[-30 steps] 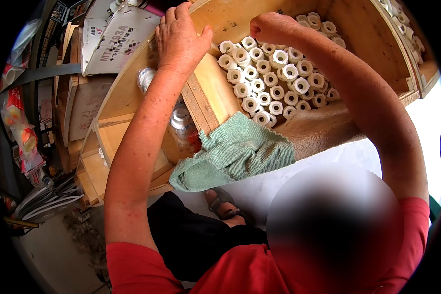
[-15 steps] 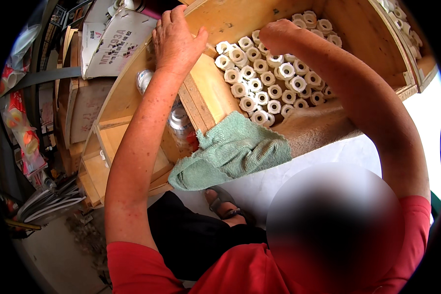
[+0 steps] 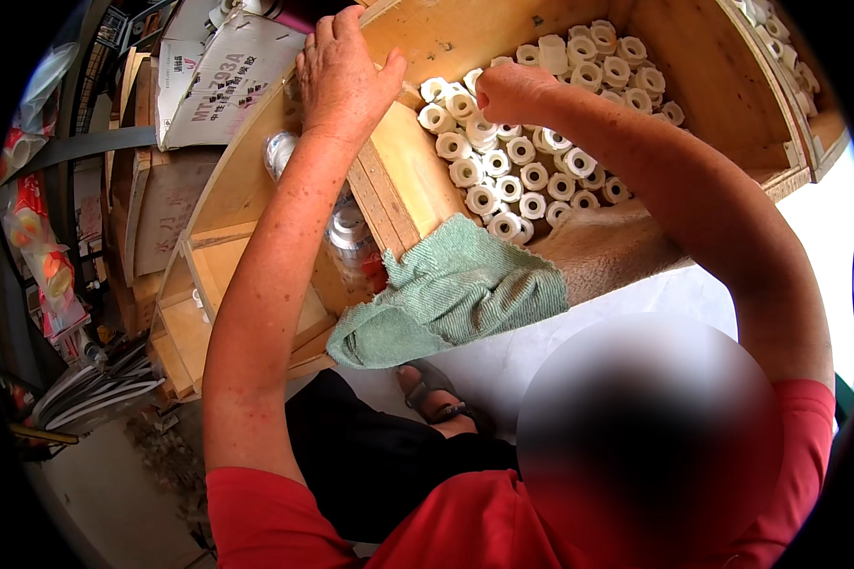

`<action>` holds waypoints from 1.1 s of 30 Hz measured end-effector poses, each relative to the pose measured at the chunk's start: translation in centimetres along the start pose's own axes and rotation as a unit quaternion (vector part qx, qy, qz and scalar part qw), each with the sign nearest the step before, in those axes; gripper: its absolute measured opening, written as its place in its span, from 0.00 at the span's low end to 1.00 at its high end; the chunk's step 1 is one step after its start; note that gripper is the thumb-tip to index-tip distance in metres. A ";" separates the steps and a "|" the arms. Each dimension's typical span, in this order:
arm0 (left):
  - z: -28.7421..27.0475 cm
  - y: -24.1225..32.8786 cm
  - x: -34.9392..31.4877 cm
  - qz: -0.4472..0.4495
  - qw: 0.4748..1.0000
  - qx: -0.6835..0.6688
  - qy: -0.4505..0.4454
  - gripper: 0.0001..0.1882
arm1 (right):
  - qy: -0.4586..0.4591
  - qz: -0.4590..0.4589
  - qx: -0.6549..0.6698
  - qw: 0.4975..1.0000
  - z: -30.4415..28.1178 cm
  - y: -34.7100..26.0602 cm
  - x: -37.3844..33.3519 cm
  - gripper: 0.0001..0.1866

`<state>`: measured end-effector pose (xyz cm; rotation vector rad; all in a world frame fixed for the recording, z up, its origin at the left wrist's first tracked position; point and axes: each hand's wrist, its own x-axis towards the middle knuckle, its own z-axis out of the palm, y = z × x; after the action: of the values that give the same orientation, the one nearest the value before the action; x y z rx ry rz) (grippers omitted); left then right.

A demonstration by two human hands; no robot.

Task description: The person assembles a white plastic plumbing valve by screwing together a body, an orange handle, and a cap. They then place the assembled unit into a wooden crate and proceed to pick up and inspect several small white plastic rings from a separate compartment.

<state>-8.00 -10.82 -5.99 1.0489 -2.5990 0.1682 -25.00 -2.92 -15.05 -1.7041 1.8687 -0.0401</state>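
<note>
Inside a wooden box (image 3: 436, 175), many white plastic pipe fittings (image 3: 531, 177) with hexagonal nut ends stand packed close together. My right hand (image 3: 517, 92) is over their far left part, its fingers curled and closed; what they hold, if anything, is hidden under the hand. At the far end of the box's divider is my left hand (image 3: 346, 81), palm down on or over the wood, with the thumb spread away from the fingers. I see nothing in it. A green ribbed cloth (image 3: 465, 294) drapes over the near edge.
Left of the divider, a compartment holds a can (image 3: 349, 232) and another shiny can (image 3: 280, 152). Beyond it stand a white carton (image 3: 228, 81) and coils of grey tubing (image 3: 100, 394). More white fittings (image 3: 778, 43) fill a box at the far right.
My right hand has moved left across the fittings, uncovering several at the back, with one fitting now lying on its side. The left hand has barely moved.
</note>
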 end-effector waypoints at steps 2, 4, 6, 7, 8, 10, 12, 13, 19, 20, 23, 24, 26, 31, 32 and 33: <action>0.0 0.0 -0.1 -0.003 1.000 0.000 -0.003 0.32 | -0.036 0.012 0.054 0.998 0.3 -0.2 -0.1 0.08; 0.1 -0.2 -0.1 0.001 1.000 -0.001 0.000 0.32 | -0.046 0.010 0.053 0.997 0.0 -0.4 -0.2 0.07; 0.1 -0.3 -0.1 0.004 1.000 0.000 0.002 0.32 | -0.065 0.021 0.058 0.996 -0.6 -0.6 -0.5 0.06; 0.2 -0.4 -0.1 0.003 1.000 0.003 0.003 0.32 | -0.078 0.032 0.062 0.994 -0.9 -0.6 -0.7 0.06; 0.2 -0.3 0.0 0.004 1.000 0.005 0.004 0.32 | -0.091 0.044 0.067 0.993 -1.1 -0.6 -0.7 0.06; 0.2 -0.3 0.0 0.003 1.000 0.007 0.004 0.32 | -0.117 0.042 0.025 0.992 -0.8 -0.5 -0.4 0.06; 0.2 -0.2 0.0 0.003 1.000 0.005 0.005 0.32 | -0.133 0.035 -0.009 0.990 -0.2 -0.4 -0.1 0.06; 0.2 -0.2 0.1 0.004 1.000 0.002 0.006 0.32 | -0.137 0.028 -0.022 0.990 0.1 -0.5 0.2 0.05; 0.3 -0.3 0.1 0.008 1.000 0.003 0.008 0.32 | -0.120 0.003 -0.021 0.993 0.3 0.0 0.5 0.05; 0.3 -0.4 0.0 0.010 1.000 0.005 0.009 0.32 | -0.115 -0.003 -0.029 0.993 -0.1 -0.1 0.3 0.05; 0.2 -0.4 0.0 0.009 1.000 0.010 0.009 0.31 | -0.105 0.001 -0.094 0.990 -1.9 0.2 0.2 0.05; 0.2 -0.3 0.0 0.005 1.000 0.008 0.005 0.31 | -0.114 -0.007 -0.107 0.988 -2.6 0.6 0.1 0.05; 0.0 0.0 0.1 -0.005 1.000 0.005 -0.003 0.31 | -0.133 -0.025 -0.134 0.982 -3.8 1.5 -0.5 0.04; 0.2 -0.2 0.0 0.001 1.000 -0.004 0.008 0.31 | -0.190 -0.013 -0.177 0.966 -4.1 2.0 -1.6 0.10; 0.1 -0.1 0.0 0.000 1.000 -0.006 0.009 0.31 | -0.185 -0.019 -0.213 0.959 -3.8 1.4 -1.9 0.13; 0.1 -0.1 0.0 0.001 1.000 -0.006 0.007 0.31 | -0.179 -0.025 -0.250 0.951 -3.6 0.9 -2.1 0.15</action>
<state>-7.99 -10.94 -6.10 1.0379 -2.5853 0.1601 -27.42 -2.14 -11.64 -1.9224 1.6424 0.7309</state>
